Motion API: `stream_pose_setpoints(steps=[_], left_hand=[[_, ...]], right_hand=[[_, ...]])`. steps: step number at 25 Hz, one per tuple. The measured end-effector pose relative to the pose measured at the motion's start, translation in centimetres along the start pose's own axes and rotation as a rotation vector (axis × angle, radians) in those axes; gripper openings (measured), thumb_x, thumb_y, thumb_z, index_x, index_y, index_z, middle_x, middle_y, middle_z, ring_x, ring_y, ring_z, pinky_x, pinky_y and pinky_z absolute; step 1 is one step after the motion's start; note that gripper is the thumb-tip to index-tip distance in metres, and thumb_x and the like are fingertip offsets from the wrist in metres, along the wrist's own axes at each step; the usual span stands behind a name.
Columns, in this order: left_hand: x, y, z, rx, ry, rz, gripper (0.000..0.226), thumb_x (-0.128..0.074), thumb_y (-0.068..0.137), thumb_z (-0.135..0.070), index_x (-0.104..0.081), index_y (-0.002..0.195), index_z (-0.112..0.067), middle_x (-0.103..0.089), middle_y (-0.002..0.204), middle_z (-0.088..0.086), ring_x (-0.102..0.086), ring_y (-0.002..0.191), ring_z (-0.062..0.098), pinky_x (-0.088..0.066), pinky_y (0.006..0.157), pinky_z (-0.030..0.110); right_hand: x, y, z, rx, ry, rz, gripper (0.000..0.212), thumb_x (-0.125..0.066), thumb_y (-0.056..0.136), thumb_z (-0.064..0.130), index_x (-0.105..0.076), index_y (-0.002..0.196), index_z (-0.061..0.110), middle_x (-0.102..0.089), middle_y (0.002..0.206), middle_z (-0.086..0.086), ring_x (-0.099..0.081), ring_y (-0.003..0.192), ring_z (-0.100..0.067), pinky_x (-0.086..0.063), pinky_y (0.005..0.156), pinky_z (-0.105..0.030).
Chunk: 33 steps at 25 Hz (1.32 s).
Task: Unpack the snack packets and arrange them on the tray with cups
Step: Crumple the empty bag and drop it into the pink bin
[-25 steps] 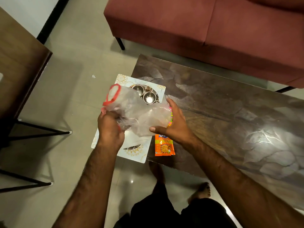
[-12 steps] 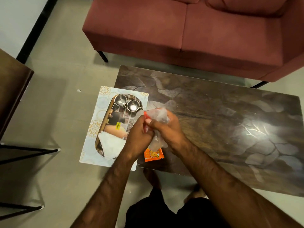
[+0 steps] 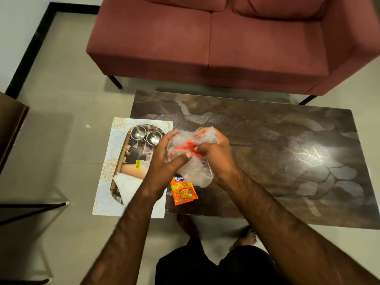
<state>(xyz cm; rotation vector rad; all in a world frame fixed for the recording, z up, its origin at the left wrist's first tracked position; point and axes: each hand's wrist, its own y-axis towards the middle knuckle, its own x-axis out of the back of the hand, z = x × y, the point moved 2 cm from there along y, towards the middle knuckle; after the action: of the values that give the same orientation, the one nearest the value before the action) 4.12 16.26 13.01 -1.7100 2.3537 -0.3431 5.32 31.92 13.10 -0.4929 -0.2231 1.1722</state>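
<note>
**A:** Where did the snack packet point(image 3: 184, 192) lie?

**B:** Flat on the tabletop point(image 3: 267, 140), near its front edge and just on the person's side of both hands. Its far end was tucked under the hanging end of the plastic bag point(image 3: 195, 171). The rest showed orange between the two forearms.

**A:** And the hands?

**B:** Both were on the bag, held above the tabletop. The left hand point(image 3: 164, 161) cupped its left side, fingers point(image 3: 171, 134) loosely curved over the top and the thumb laid across the red handle. The right hand point(image 3: 218, 157) had its fingers point(image 3: 202, 150) curled tight, pinching the crumpled plastic from the other side. Neither touched the packet.

**A:** How was the packet turned?

**B:** Its long axis ran roughly far to near, with the near end swung a little to the right.

**A:** Which hand was closer?

**B:** The left, by my reckoning. The packet sat just beside the left wrist, and the tray point(image 3: 102, 194) lay directly to its left, reaching out past the tabletop's left end. Two steel cups point(image 3: 138, 132) stood side by side at the tray's far end.

**A:** So the next move?

**B:** I judged that one hand had to release the bag, drop toward the body, and carry the packet leftward onto the tray. Whether the bag held more packets, I couldn't tell.
</note>
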Motion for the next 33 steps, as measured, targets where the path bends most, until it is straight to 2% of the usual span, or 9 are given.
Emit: stream_pose_setpoints(steps=[3, 10, 14, 17, 20, 23, 26, 30, 33], left_hand=[[-1.8, 0.7, -0.5, -0.065, 0.156, -0.137, 0.033, -0.080, 0.078, -0.029, -0.063, 0.108, -0.029, -0.072, 0.101, -0.012, -0.070, 0.093, 0.004, -0.061, 0.081, 0.035], [-6.2, 1.6, -1.6, -0.066, 0.299, -0.373, 0.016, -0.068, 0.084, -0.032, -0.062, 0.092, -0.020, -0.071, 0.081, -0.001, -0.068, 0.076, 0.021, -0.058, 0.070, 0.046], [-9.0, 1.6, -2.5, 0.076, -0.135, 0.076, 0.036, -0.060, 0.085, -0.016, -0.057, 0.120, -0.025, -0.071, 0.115, 0.005, -0.070, 0.107, 0.025, -0.061, 0.077, 0.041], [-10.6, 0.6, -3.0, -0.109, 0.070, 0.436, 0.087, -0.063, 0.074, -0.005, -0.030, 0.150, -0.029, -0.051, 0.147, -0.002, -0.058, 0.128, 0.017, -0.054, 0.094, 0.033], [-12.8, 0.9, -3.3, -0.206, 0.368, 0.524, 0.109, -0.070, 0.076, -0.002, -0.005, 0.158, -0.033, -0.027, 0.161, -0.007, -0.045, 0.139, 0.012, -0.052, 0.101, 0.039], [-15.0, 1.7, -3.9, -0.284, 0.354, 0.427, 0.086, -0.061, 0.083, 0.005, -0.027, 0.154, -0.030, -0.043, 0.152, 0.000, -0.049, 0.136, 0.016, -0.053, 0.101, 0.046], [-16.8, 2.2, -4.3, -0.234, 0.127, 0.263, 0.044, -0.053, 0.087, 0.003, -0.059, 0.121, -0.026, -0.068, 0.115, 0.003, -0.073, 0.091, 0.021, -0.062, 0.061, 0.039], [-19.1, 3.0, -4.3, -0.122, -0.057, 0.140, 0.011, -0.055, 0.091, -0.002, -0.060, 0.099, -0.008, -0.071, 0.107, 0.013, -0.070, 0.095, 0.041, -0.061, 0.066, 0.057], [-21.4, 2.9, -4.5, -0.146, 0.011, 0.267, 0.011, -0.051, 0.093, 0.004, -0.050, 0.100, -0.005, -0.071, 0.088, -0.003, -0.071, 0.077, 0.021, -0.059, 0.058, 0.043]], right_hand=[[0.6, -0.9, 0.8, 0.036, -0.021, 0.028, 0.044, -0.071, 0.069, 0.012, -0.070, 0.110, 0.025, -0.074, 0.100, -0.003, -0.071, 0.084, -0.016, -0.056, 0.059, -0.023], [2.1, -2.8, 1.5, 0.229, -0.129, 0.054, 0.030, -0.060, 0.102, 0.029, -0.072, 0.129, 0.025, -0.070, 0.131, -0.006, -0.067, 0.117, -0.004, -0.054, 0.105, -0.032], [4.1, -2.8, 2.9, 0.427, -0.380, -0.189, 0.025, -0.054, 0.093, 0.016, -0.076, 0.102, 0.023, -0.066, 0.118, 0.000, -0.057, 0.103, 0.015, -0.043, 0.089, -0.004], [6.5, -1.9, 4.1, 0.387, -0.265, -0.355, 0.033, -0.051, 0.082, 0.000, -0.066, 0.075, 0.029, -0.064, 0.096, 0.006, -0.061, 0.089, 0.004, -0.054, 0.089, -0.027], [8.9, -1.1, 4.7, 0.305, -0.140, -0.419, 0.041, -0.048, 0.080, -0.013, -0.063, 0.064, 0.021, -0.067, 0.085, -0.003, -0.065, 0.081, -0.020, -0.057, 0.077, -0.043], [10.4, -2.0, 5.4, 0.272, -0.029, -0.477, 0.031, -0.051, 0.081, -0.009, -0.069, 0.088, 0.015, -0.070, 0.094, -0.004, -0.065, 0.085, -0.018, -0.055, 0.073, -0.036], [11.6, -3.7, 6.1, 0.216, 0.105, -0.358, 0.048, -0.057, 0.077, 0.011, -0.065, 0.124, 0.016, -0.069, 0.114, -0.004, -0.070, 0.088, -0.010, -0.057, 0.061, -0.026], [13.2, -5.7, 6.1, 0.267, -0.031, -0.255, 0.053, -0.066, 0.085, 0.021, -0.062, 0.138, 0.020, -0.055, 0.141, -0.007, -0.066, 0.124, -0.019, -0.065, 0.083, -0.040], [14.9, -6.5, 5.7, 0.288, -0.058, -0.264, 0.044, -0.068, 0.100, 0.014, -0.059, 0.142, 0.023, -0.048, 0.147, -0.006, -0.062, 0.126, -0.019, -0.065, 0.087, -0.033]])
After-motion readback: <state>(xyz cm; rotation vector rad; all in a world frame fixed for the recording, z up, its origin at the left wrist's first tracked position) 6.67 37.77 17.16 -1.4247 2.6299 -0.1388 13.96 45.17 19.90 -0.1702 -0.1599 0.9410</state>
